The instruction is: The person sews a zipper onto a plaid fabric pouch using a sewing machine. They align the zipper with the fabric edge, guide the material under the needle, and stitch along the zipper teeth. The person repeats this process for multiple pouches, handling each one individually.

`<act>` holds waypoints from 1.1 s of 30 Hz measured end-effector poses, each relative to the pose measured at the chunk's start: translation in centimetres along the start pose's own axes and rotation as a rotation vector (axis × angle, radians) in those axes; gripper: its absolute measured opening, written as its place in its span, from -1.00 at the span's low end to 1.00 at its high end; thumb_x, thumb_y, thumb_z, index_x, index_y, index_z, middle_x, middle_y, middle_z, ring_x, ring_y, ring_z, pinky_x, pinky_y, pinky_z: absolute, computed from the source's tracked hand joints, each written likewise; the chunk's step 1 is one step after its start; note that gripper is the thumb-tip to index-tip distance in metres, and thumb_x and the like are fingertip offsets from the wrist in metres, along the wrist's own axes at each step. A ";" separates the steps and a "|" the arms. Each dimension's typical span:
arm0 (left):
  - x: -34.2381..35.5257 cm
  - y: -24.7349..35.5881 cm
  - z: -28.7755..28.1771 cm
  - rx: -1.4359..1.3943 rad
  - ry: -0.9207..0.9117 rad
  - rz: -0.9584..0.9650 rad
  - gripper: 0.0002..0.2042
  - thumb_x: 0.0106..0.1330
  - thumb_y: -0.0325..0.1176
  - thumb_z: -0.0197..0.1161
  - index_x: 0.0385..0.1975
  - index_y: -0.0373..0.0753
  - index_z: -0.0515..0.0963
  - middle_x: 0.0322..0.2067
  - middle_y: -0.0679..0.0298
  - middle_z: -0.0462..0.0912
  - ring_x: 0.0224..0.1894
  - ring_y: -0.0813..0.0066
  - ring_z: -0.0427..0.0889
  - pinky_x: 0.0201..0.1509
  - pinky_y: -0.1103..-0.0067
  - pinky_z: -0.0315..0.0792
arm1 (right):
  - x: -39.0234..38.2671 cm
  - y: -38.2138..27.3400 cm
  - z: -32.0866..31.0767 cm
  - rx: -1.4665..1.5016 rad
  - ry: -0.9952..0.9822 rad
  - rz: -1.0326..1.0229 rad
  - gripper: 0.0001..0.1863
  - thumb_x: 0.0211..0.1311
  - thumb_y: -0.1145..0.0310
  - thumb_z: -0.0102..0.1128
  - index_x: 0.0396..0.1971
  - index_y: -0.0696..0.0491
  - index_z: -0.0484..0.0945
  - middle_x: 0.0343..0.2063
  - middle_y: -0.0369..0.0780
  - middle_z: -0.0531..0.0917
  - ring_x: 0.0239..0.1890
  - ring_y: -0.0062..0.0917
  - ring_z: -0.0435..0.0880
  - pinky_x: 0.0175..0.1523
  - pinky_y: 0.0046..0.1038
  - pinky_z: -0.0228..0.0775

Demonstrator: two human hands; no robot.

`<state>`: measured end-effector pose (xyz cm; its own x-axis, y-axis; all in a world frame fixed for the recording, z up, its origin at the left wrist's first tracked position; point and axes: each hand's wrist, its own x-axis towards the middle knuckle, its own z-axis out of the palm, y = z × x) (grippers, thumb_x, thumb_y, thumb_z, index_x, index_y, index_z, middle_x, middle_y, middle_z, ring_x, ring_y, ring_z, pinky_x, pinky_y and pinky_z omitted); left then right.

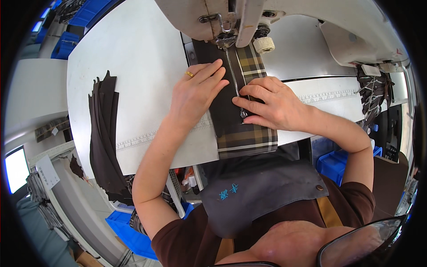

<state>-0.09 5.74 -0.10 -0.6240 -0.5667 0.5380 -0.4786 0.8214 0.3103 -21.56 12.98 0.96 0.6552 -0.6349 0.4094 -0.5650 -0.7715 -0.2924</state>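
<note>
Resting on the dark cloth [219, 107], my left hand [193, 86] is lying just left of the zip [232, 76], its fingers stretching out a little apart and gripping nothing between them. My right hand [284, 107] is reaching in from the other side, its fingers curving over the lower part of the zip while the thumb is pointing in near the slider [243, 114]; I cannot tell whether they are pinching the cloth or only pressing on it. The zip is running along the dark cloth, with its far end meeting the presser foot [226, 41] of the sewing machine [191, 11] and its slider end lying toward me. Plaid cloth [247, 139] is showing along the right and at the near edge, overhanging the desk [147, 75]. Working this well, I am judging, is calling for an even, flat pressure from the left side, with the right fingers lining the teeth up straight to the foot. Pulling would be risking a ripple beside the teeth, so guiding is seeming better than tugging. Fingertips should be staying clear of the foot, and the bulky slider should be lying flat.
</note>
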 end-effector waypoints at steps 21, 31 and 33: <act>0.8 0.6 -1.0 -0.098 -0.141 -0.120 -0.59 0.04 -0.31 0.36 -0.09 -0.28 0.53 -0.06 0.23 0.49 -0.05 0.23 0.49 0.01 0.41 0.40 | 2.8 4.5 0.3 0.013 0.094 0.057 -0.69 0.03 0.32 0.26 -0.18 0.05 0.57 -0.22 -0.26 0.57 -0.20 -0.40 0.50 -0.11 -0.39 0.36; 0.3 0.1 -1.1 -0.163 -0.123 -0.057 -0.74 0.09 -0.38 0.30 -0.19 -0.23 0.59 -0.12 0.28 0.53 -0.12 0.24 0.50 -0.10 0.43 0.46 | 1.9 3.3 0.3 -0.066 0.116 0.004 -0.63 -0.11 0.53 0.21 -0.18 0.06 0.57 -0.21 -0.24 0.58 -0.18 -0.41 0.55 -0.12 -0.40 0.40; 0.3 0.1 -1.1 -0.158 -0.122 -0.066 -0.76 0.09 -0.37 0.29 -0.21 -0.21 0.61 -0.13 0.30 0.54 -0.13 0.25 0.51 -0.11 0.45 0.46 | 2.0 3.0 0.1 -0.102 0.086 0.007 -0.64 -0.13 0.52 0.19 -0.20 0.05 0.58 -0.21 -0.24 0.57 -0.18 -0.40 0.53 -0.11 -0.40 0.39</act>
<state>0.36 5.71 0.92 -0.6690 -0.6155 0.4167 -0.4239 0.7764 0.4663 -21.86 9.41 0.83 0.6076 -0.6315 0.4817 -0.6205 -0.7560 -0.2084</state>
